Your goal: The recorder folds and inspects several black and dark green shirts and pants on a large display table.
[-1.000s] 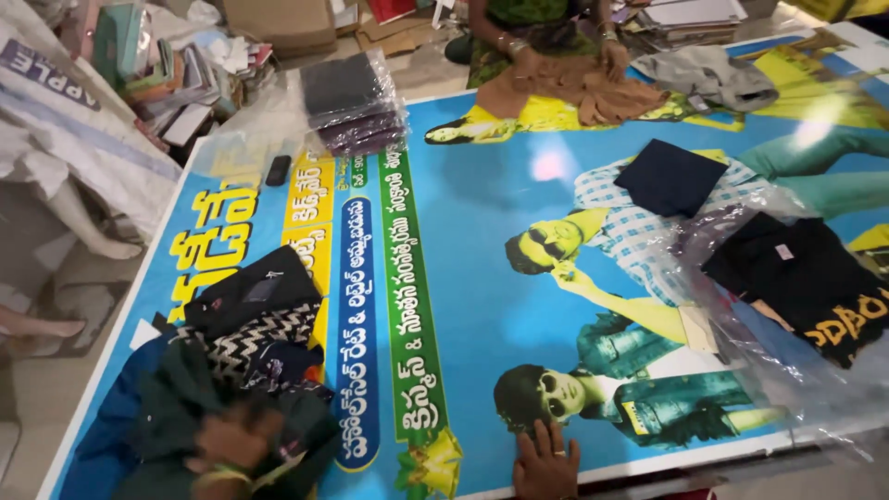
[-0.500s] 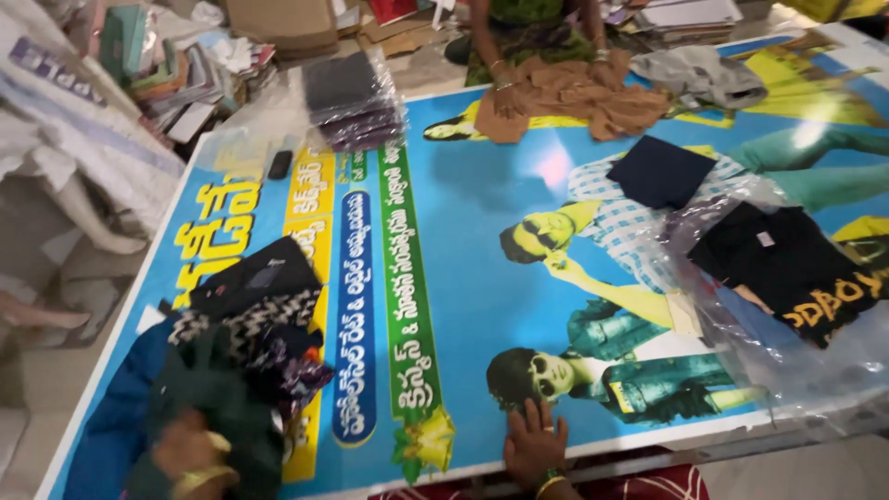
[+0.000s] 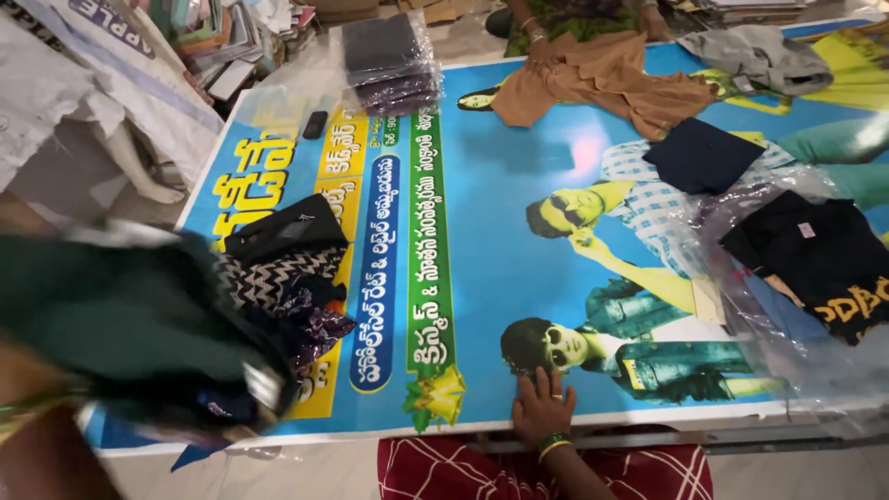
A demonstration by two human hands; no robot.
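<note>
Here, your left hand (image 3: 37, 417) is lifting a dark green garment (image 3: 120, 324) at the near left corner of the banner; the hand is blurred and mostly hidden under the cloth, so you seem to have it gathered in a closed grip, though how tightly the fingers close cannot be told. Your right hand (image 3: 544, 407) lies flat and open on the near edge of the printed banner (image 3: 482, 231), fingers spread, holding nothing. Risk 1, as a judgement: the green garment hangs low over the pile just beside it, a zigzag-patterned piece (image 3: 278, 278), a purple sequinned piece (image 3: 315, 324) and a folded black garment (image 3: 282, 231), so a trailing hem could drag and scatter them. Risk 2: the banner is glossy, and a weighted palm may slide or rumple it, shifting what lies on it. Risk 3: loose clear plastic wrap (image 3: 769, 306) around the black printed shirt (image 3: 815, 259) at the right could snag a sleeve. Further out lie a navy folded piece (image 3: 704, 153), a brown garment (image 3: 602, 83) under another person's hands (image 3: 537, 51) at the far edge, a grey garment (image 3: 759, 56), and a bagged stack of dark clothes (image 3: 389, 60). The banner is spread on the floor, with white sacks (image 3: 83, 83) and stacked books or papers (image 3: 231, 37) at the left.
</note>
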